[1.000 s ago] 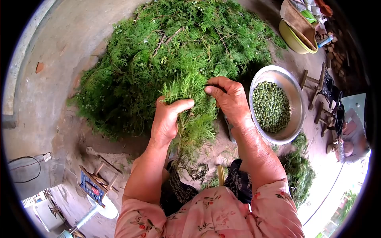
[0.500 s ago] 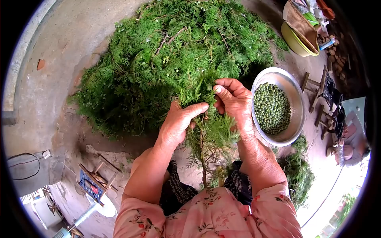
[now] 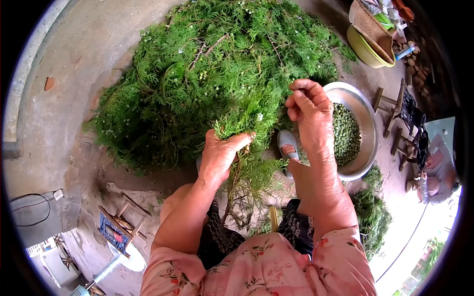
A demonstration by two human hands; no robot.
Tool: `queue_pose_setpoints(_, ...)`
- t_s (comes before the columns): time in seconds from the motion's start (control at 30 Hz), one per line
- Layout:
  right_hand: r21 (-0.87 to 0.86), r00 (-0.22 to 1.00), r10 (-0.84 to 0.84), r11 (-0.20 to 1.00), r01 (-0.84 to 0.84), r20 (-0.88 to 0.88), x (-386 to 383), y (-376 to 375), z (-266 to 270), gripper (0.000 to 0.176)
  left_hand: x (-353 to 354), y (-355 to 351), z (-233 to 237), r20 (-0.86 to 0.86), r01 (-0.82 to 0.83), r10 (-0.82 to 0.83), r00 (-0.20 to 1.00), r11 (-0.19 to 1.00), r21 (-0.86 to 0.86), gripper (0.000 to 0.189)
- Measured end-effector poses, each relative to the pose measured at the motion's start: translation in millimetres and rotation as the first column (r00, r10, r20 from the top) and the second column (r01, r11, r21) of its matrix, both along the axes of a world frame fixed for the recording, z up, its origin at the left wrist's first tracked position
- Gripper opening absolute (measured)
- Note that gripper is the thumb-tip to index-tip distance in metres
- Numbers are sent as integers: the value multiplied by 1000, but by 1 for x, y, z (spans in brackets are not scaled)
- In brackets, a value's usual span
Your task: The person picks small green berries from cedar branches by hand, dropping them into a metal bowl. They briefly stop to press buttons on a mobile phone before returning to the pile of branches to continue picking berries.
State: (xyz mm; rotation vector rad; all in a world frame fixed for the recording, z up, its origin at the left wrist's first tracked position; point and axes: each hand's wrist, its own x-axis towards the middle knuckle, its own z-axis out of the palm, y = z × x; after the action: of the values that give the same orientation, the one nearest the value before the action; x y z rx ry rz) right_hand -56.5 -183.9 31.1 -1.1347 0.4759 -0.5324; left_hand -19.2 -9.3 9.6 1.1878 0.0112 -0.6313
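I see one bare concrete floor [image 3: 64,89] under everything, with a raised kerb [image 3: 24,74] curving along its left edge; the open room lies on that left side, between kerb and greenery. One big heap of leafy green branches [image 3: 217,74] fills the middle and top of the view; a second, much smaller heap [image 3: 370,212] lies at the right, just below the bowl. One steel bowl [image 3: 368,148] sits on the floor touching the big heap's right edge; it holds a layer of small green berries [image 3: 345,133], too many to count. At the top right, one yellow-green basin [image 3: 363,49] carries one woven basket [image 3: 368,22]. I count three low wooden stools [image 3: 390,106]: two beyond the bowl, crowding the right side, and one at lower left. One other person [image 3: 437,182] sits at the far right edge.

The left hand [image 3: 219,153] has its grip closed tight around one sprig [image 3: 247,177], which hangs down at the heap's near edge, above the lap. The right hand [image 3: 308,106] hovers over the bowl's left rim, its grip curled shut; I cannot tell what is inside. One grey shoe [image 3: 288,143] shows between the hands.
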Motion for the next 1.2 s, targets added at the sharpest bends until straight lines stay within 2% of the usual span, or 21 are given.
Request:
queue_pose_setpoints(0.1, 70, 976, 206, 977, -201, -71, -10, 13, 11, 7, 1, -3, 0, 21, 10, -9, 1000, 1000, -25, 17)
queue_pose_setpoints(0.17, -166, 960, 266, 946, -277, -89, -13, 20, 8, 17, 1, -3, 8, 28, 49, -51, 998, 996, 72, 14)
queue_pose_setpoints(0.23, -462, 962, 263, 845, -269, -78, -11, 24, -3, 27, 0, -4, 4, 60, 43, -46, 997, 997, 58, 15)
queue_pose_setpoints(0.33, -538, 963, 267, 808, -241, -31, -6, 28, -13, 27, -1, -4, 0, 92, 36, -40, 995, 998, 45, 17)
queue_pose_setpoints(0.4, -494, 964, 244, 828, -266, -110, -6, 28, -10, 22, -2, -5, 5, 71, 50, -53, 996, 997, 54, 16)
queue_pose_setpoints(0.47, -550, 962, 188, 791, -268, -198, -6, 26, -8, 17, 0, 1, 3, 62, 98, -100, 993, 995, 28, 15)
queue_pose_setpoints(0.5, -297, 949, 243, 908, -295, -201, -7, 27, -9, 14, 1, 2, 6, 50, 103, -105, 993, 994, 29, 15)
queue_pose_setpoints(0.53, -297, 950, 240, 909, -293, -201, -9, 29, -6, 14, 1, 1, 9, 39, 108, -109, 993, 994, 30, 15)
queue_pose_setpoints(0.6, 144, 933, 229, 970, -195, -278, -13, 35, 7, 22, -1, 1, 12, 39, 91, -90, 995, 996, -24, 12)
queue_pose_setpoints(0.63, 85, 922, 129, 991, -105, -366, -17, 33, 15, 22, -3, 4, 10, 17, 82, -82, 996, 997, 3, 10)
queue_pose_setpoints(0.67, 167, 948, 59, 986, -6, -314, -16, 20, 10, 23, -6, 7, 9, -6, 75, -74, 997, 997, 30, 8)
queue_pose_setpoints(0.73, 255, 994, 33, 967, -5, -105, -22, -13, -9, 23, -4, 11, 17, 65, 114, -115, 991, 993, 25, 8)
queue_pose_setpoints(0.8, 288, 994, -14, 957, 45, -107, -32, -34, -9, 20, -1, 23, 7, 8, 90, -90, 996, 995, 35, 14)
queue_pose_setpoints(0.87, 291, 982, -97, 946, 141, -161, -45, -61, -25, 15, 3, 29, -5, -64, 47, -63, 996, 972, -228, 19)
queue_pose_setpoints(0.93, 325, 984, -149, 930, 174, -100, -69, -104, -61, 10, -4, 31, 12, -110, -19, -13, 994, 959, -282, 18)
queue_pose_setpoints(0.97, 295, 966, -220, 922, 251, -134, -82, -125, -71, 14, -6, 34, 15, 114, 66, -37, 993, 963, -262, 17)
queue_pose_setpoints(1.0, 263, 942, -290, 908, 327, -169, -96, -141, -77, 19, -7, 37, 17, 119, 58, -28, 992, 965, -256, 17)
queue_pose_setpoints(1.07, -163, 873, -391, 920, 357, -291, -131, -156, -69, 29, -8, 44, 21, -35, -29, 16, 999, 917, -398, 17)
queue_pose_setpoints(1.1, -796, 780, -523, 604, 53, -344, -155, -168, -72, 34, -6, 48, 19, -84, -19, -35, 996, 821, -570, 18)
queue_pose_setpoints(1.13, -932, 712, -655, -30, -361, -255, -178, -185, -76, 39, -5, 52, 19, -72, -20, -26, 997, 823, -568, 18)
queue_pose_setpoints(1.2, -956, 782, -618, -168, -239, -87, -208, -227, -108, 33, -3, 60, 21, -62, 34, -110, 992, 708, -705, 21)
